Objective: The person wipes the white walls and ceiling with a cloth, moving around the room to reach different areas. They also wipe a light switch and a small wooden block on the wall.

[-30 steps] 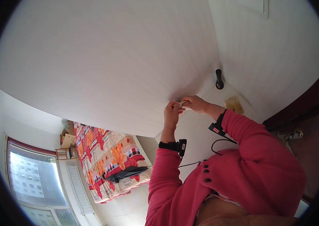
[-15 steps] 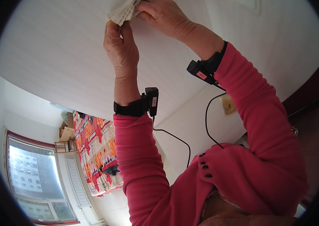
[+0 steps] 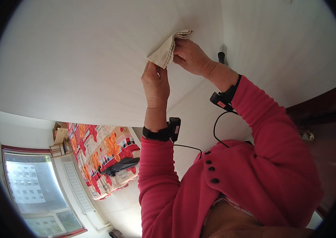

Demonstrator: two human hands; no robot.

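A folded off-white cloth (image 3: 163,53) with a scalloped edge is stretched between my hands, in front of a large pale surface (image 3: 76,59). My left hand (image 3: 156,87) pinches its lower left corner between thumb and fingers. Higher up and to the right, my right hand (image 3: 193,58) grips the cloth's other end, its fingertips partly hidden by the folds. Each wrist wears a black strap with a small black device and a cable. I cannot tell whether the cloth touches the pale surface.
A short black cylindrical piece (image 3: 221,58) sits just right of my right hand. Lower left are a bed with a bright patterned cover (image 3: 112,146), a window (image 3: 35,190), a radiator (image 3: 78,186) and cardboard boxes (image 3: 60,135). A dark red door (image 3: 327,146) stands at right.
Both hands and the cloth now appear lower and farther right, as the view has shifted. More of the cloth shows, and the black cylindrical piece has come into sight. Both grips stay closed.
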